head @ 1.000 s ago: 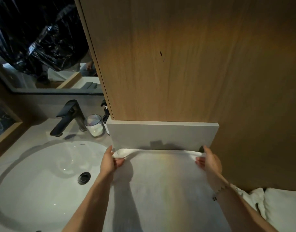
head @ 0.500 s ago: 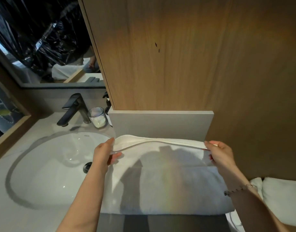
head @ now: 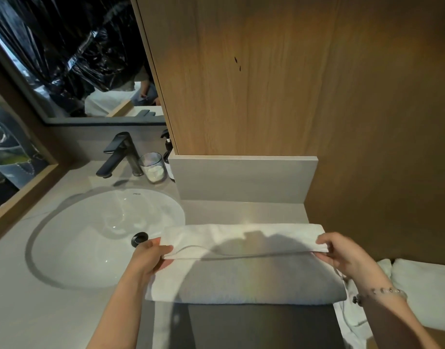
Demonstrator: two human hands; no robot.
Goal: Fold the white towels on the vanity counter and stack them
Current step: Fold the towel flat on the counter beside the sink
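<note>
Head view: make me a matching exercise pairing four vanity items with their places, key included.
1. matte black metal faucet
2. clear glass tumbler
3. white terry towel
4. round black drain stopper

A. in the white oval sink basin
B. held by left hand and right hand
C. behind the basin, left of the tumbler
D. between faucet and dark pump bottle

Pairs: 1-C, 2-D, 3-B, 4-A

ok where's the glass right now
In the head view, the glass stands at the back of the counter, left of centre, between the black tap and the pump bottle.
</note>
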